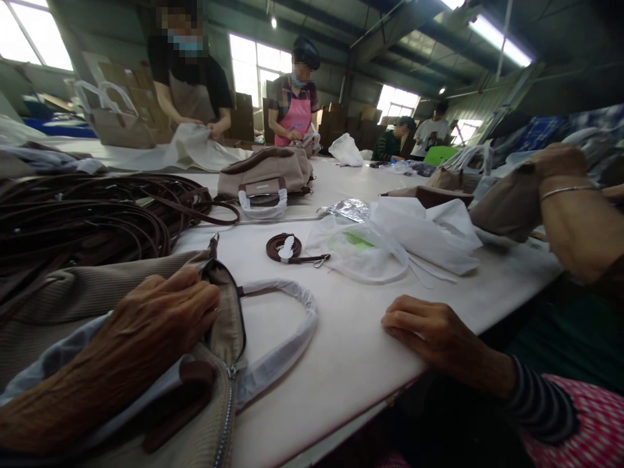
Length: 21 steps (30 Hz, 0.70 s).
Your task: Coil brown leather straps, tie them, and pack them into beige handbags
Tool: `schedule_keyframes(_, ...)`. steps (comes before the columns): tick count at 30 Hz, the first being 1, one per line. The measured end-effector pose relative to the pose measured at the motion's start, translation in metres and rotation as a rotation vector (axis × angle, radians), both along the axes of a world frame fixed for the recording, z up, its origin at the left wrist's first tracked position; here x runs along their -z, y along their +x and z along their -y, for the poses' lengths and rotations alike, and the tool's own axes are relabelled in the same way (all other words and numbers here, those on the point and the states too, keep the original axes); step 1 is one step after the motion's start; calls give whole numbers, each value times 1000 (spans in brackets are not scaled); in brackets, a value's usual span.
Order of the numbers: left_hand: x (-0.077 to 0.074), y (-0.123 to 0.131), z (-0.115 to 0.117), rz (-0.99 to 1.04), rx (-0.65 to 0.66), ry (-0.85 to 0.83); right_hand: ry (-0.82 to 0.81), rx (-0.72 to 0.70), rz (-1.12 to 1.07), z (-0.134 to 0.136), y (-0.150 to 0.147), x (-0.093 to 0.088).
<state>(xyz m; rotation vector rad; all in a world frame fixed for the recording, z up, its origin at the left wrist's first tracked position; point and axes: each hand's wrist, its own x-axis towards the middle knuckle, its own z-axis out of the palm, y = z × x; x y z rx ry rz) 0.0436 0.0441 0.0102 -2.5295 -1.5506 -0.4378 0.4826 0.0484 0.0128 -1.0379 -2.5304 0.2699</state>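
Note:
A ribbed taupe handbag [160, 273] lies on its side at the lower left, its zipped mouth partly open. My left hand [166, 312] is closed on the edge of that opening, its fingertips hidden inside the fold. The bag's handle [305, 312], wrapped in white film, loops out onto the table. My right hand [429, 328] rests at the table's front edge, fingers curled together, with nothing visible in them. Between and beyond my hands sit a coiled brown strap [279, 248] with a metal clip and a clear plastic bag [375, 260] with a green patch.
Brown straps [88, 221] are heaped at the left. Another taupe handbag [268, 170] stands farther back on the white table [341, 364]. White sheets [429, 234] lie right of centre. A co-worker's arm [575, 201] handles a bag at the right; other people work across the table.

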Motion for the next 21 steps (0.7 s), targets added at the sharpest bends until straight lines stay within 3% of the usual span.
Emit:
schedule_keyframes(4, 2, -3, -1, -71, 40, 33, -355, 128, -65, -3, 8, -18)
schedule_keyframes(6, 2, -3, -1, -77, 37, 29, -437, 221, -126, -13, 5, -30)
schedule_keyframes(10, -2, 0, -1, -82, 8, -10, -364, 313, -234, -48, -17, -41)
schedule_keyframes(15, -7, 5, 0, -97, -20, -39, -206, 315, -47, -89, -56, -28)
schedule_keyframes(21, -6, 4, 7, -65, 1, -77, -248, 275, -60, -89, -58, -20)
